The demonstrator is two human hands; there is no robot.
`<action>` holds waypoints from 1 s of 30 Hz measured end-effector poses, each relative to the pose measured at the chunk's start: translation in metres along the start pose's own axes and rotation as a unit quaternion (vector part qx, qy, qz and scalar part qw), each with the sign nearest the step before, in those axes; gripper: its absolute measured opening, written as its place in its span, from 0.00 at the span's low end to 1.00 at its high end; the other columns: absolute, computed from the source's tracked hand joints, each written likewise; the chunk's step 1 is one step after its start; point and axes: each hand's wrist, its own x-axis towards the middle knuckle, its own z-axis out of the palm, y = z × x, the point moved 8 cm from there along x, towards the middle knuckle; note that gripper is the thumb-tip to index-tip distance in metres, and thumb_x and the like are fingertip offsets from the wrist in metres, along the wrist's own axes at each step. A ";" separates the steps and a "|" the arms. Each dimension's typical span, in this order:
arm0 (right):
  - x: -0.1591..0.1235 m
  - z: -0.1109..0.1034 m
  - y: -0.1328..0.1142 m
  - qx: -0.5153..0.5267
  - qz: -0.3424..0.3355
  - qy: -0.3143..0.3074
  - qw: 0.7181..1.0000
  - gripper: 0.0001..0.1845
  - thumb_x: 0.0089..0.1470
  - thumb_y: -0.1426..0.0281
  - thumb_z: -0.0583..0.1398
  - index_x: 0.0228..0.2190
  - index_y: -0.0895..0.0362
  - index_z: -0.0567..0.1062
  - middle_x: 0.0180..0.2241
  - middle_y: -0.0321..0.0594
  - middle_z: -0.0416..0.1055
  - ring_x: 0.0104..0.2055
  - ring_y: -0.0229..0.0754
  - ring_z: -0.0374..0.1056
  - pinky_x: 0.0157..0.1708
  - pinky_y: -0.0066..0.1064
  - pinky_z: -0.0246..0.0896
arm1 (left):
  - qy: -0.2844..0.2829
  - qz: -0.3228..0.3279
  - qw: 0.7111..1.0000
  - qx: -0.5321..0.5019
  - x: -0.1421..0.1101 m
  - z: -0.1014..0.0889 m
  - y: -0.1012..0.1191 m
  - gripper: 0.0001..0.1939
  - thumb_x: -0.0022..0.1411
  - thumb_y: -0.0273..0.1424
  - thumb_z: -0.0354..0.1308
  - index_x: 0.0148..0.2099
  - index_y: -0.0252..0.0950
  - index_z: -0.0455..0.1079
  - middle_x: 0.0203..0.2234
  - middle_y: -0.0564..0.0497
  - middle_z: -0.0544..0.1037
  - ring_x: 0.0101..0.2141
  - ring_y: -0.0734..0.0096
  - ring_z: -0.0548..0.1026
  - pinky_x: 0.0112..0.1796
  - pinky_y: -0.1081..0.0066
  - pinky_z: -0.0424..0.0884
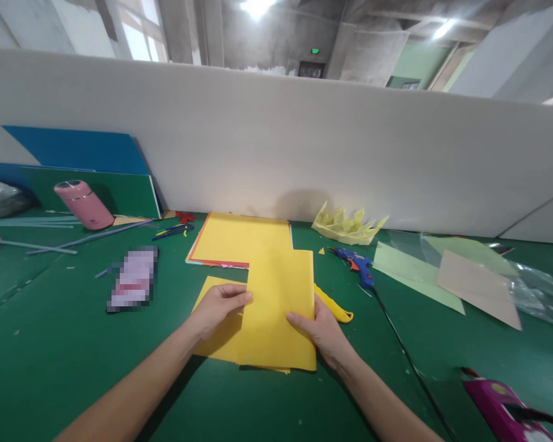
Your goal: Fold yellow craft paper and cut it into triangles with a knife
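Between my two hands is a folded sheet of yellow paper (279, 319), held upright over the green tabletop. My left hand (222, 307) pinches its left edge, thumb in front and fingers behind. On the right edge, my right hand (325, 328) grips it with the thumb on the front face; its other fingers are partly hidden. Another yellow sheet (219, 337) lies beneath, partly covered by the held one. A yellow tool handle (336, 307), probably a utility knife, shows beside my right hand, its other end hidden behind the paper.
Behind the hands lies a stack of coloured paper (244, 236). To the right are a blue glue gun (357, 264), a pale yellow paper crown (348, 226), loose sheets (479, 288) and a magenta power strip (502, 408). A blurred phone (133, 279) and pink bottle (85, 205) are left.
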 end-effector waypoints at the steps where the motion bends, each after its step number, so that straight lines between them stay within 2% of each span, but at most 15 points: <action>1: 0.000 0.000 0.000 -0.001 -0.002 -0.001 1.000 0.36 0.32 0.60 0.72 0.44 0.54 0.68 0.45 0.45 0.75 0.47 0.56 0.71 0.47 0.49 0.67 | 0.001 0.000 1.000 -0.001 0.000 0.000 0.000 0.16 0.32 0.33 0.72 0.25 0.35 0.73 0.17 0.58 0.72 0.22 0.78 0.64 0.27 0.74 0.61; 15: 0.001 0.000 0.002 0.002 0.006 -0.015 1.000 0.36 0.33 0.61 0.72 0.45 0.54 0.68 0.46 0.45 0.75 0.45 0.55 0.73 0.47 0.48 0.68 | 0.022 0.024 0.998 0.046 0.003 -0.006 0.001 0.17 0.33 0.36 0.71 0.27 0.36 0.71 0.23 0.54 0.75 0.25 0.73 0.69 0.31 0.70 0.67; 22: 0.001 0.000 0.001 -0.006 -0.006 -0.006 1.000 0.37 0.33 0.60 0.72 0.45 0.54 0.67 0.46 0.45 0.75 0.47 0.56 0.71 0.47 0.49 0.67 | 0.018 0.017 0.999 0.028 0.002 -0.005 0.001 0.19 0.33 0.35 0.71 0.29 0.35 0.70 0.22 0.55 0.74 0.25 0.74 0.69 0.32 0.70 0.67; 27: 0.002 0.000 0.002 -0.015 -0.009 -0.005 1.000 0.36 0.32 0.59 0.72 0.44 0.53 0.68 0.46 0.45 0.75 0.45 0.56 0.72 0.46 0.50 0.68 | 0.021 0.048 0.993 0.103 0.001 -0.007 0.006 0.19 0.37 0.39 0.70 0.32 0.36 0.70 0.26 0.51 0.75 0.28 0.69 0.72 0.31 0.69 0.67; 30: 0.004 -0.001 0.004 -0.016 -0.006 -0.006 1.000 0.36 0.32 0.59 0.72 0.44 0.53 0.68 0.46 0.46 0.75 0.45 0.56 0.72 0.46 0.50 0.68 | 0.021 0.079 0.989 0.120 0.000 -0.005 0.011 0.19 0.39 0.39 0.69 0.32 0.37 0.68 0.26 0.53 0.73 0.27 0.70 0.72 0.29 0.71 0.67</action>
